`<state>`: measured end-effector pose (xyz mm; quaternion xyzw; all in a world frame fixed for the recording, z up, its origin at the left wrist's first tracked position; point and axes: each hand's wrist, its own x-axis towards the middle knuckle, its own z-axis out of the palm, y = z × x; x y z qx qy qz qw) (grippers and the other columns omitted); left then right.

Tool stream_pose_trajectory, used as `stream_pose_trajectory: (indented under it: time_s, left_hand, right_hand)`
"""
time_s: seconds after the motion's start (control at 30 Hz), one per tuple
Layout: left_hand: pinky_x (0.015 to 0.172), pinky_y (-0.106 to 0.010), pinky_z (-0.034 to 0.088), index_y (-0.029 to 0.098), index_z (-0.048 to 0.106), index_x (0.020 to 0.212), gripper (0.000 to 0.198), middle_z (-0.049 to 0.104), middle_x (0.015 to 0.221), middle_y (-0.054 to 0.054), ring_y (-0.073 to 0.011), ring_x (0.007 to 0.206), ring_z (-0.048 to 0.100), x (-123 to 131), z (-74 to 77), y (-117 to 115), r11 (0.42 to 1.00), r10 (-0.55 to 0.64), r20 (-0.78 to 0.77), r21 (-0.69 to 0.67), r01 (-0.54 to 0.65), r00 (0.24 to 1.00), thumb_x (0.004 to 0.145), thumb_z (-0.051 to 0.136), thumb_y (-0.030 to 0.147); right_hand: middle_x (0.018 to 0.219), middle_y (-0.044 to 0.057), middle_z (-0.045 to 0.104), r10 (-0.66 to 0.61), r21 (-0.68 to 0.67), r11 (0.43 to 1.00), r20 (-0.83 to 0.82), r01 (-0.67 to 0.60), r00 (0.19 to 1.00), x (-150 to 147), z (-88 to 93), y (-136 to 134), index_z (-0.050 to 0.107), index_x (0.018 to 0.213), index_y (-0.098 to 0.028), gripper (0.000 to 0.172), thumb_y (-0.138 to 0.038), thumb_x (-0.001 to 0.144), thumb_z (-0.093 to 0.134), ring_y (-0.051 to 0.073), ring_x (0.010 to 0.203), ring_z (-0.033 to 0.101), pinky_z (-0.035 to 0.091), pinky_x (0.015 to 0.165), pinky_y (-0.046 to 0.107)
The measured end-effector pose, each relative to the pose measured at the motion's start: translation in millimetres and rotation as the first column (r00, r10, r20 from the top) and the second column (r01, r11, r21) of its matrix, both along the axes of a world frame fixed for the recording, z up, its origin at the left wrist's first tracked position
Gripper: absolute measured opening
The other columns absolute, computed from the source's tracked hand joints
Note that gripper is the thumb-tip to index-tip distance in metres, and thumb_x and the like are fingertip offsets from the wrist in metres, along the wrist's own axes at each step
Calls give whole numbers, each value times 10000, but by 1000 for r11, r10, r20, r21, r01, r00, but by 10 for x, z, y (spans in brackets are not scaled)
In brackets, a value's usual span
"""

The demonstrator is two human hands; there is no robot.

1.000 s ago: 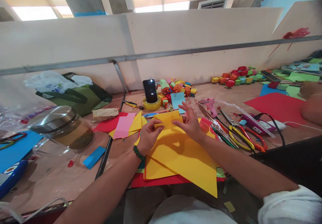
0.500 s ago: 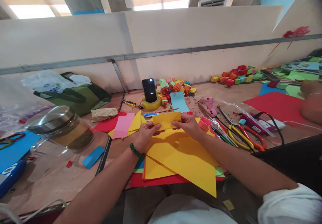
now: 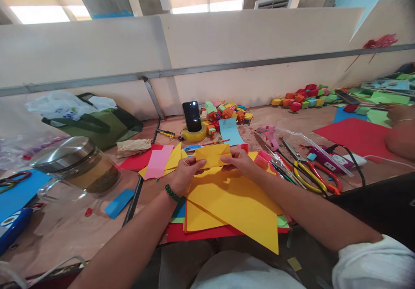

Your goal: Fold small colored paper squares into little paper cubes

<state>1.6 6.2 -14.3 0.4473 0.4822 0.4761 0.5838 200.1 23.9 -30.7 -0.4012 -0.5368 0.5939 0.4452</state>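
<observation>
A small piece of folded yellow paper (image 3: 212,154) is held up between my two hands, with a crease line across it. My left hand (image 3: 188,170) pinches its left end, thumb on the near face; a green bead bracelet circles that wrist. At the right end, my right hand (image 3: 238,159) grips the paper between thumb and fingers. Below both hands lie large yellow sheets (image 3: 233,202) on top of red, green and blue ones. Left of my left hand, a pink paper strip (image 3: 159,161) rests on red and yellow paper.
A phone (image 3: 192,117) leans in a yellow tape roll, beside a heap of small paper cubes (image 3: 227,112). To the right are a pink glue gun (image 3: 270,135), scissors (image 3: 308,176) and a power strip (image 3: 333,161). A glass jug (image 3: 87,168) stands left. Another person's hand (image 3: 403,131) shows far right.
The yellow paper now shows its upper part folded over along a horizontal crease, where it looked flatter before. Both hands have shifted very slightly left.
</observation>
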Motion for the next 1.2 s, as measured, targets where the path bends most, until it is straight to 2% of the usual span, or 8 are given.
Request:
stream_pose_trajectory:
  time_s: [0.3, 0.53, 0.8, 1.03, 1.2]
  left_hand:
    - [745, -335, 565, 131, 701, 744, 499, 683, 734, -15, -187, 720, 689, -32, 43, -15, 997, -68, 68, -30, 70, 995, 421, 896, 458]
    - [725, -314, 561, 126, 707, 724, 479, 704, 772, -33, -181, 711, 691, -55, 5, 14, 997, -69, 58, -26, 70, 996, 420, 897, 442]
    - [715, -321, 565, 130, 710, 718, 477, 714, 780, -40, -180, 690, 689, -52, -5, 13, 996, -82, 56, -23, 83, 995, 412, 903, 441]
    - [670, -265, 553, 121, 687, 685, 505, 693, 716, -13, -159, 663, 685, -40, 23, -1, 994, -89, 64, -59, 93, 994, 369, 912, 444]
    - [689, -273, 558, 122, 691, 707, 470, 705, 752, -22, -170, 689, 696, -57, 7, 13, 991, -115, 84, -56, 120, 990, 415, 913, 415]
  right_hand:
    - [715, 14, 684, 9, 79, 997, -41, -6, 999, -16, -5, -6, 720, 766, -157, 393, -481, 564, 814, 119, 531, 627, 592, 538, 274]
    - [757, 20, 701, 24, 55, 998, -37, -22, 999, -2, -31, 7, 725, 788, -150, 381, -441, 561, 822, 112, 546, 641, 583, 544, 248]
    - [781, 10, 700, 33, 4, 999, -81, -33, 996, -20, 35, -15, 705, 824, -163, 389, -358, 513, 838, 113, 603, 627, 561, 513, 218]
    - [779, 13, 684, 47, 23, 999, -46, -46, 998, -2, 49, -16, 688, 838, -158, 377, -350, 540, 816, 118, 628, 609, 543, 509, 215]
    - [752, 8, 668, 57, 61, 997, -31, -55, 998, 1, 14, -3, 676, 806, -166, 340, -347, 549, 808, 119, 623, 593, 532, 518, 222]
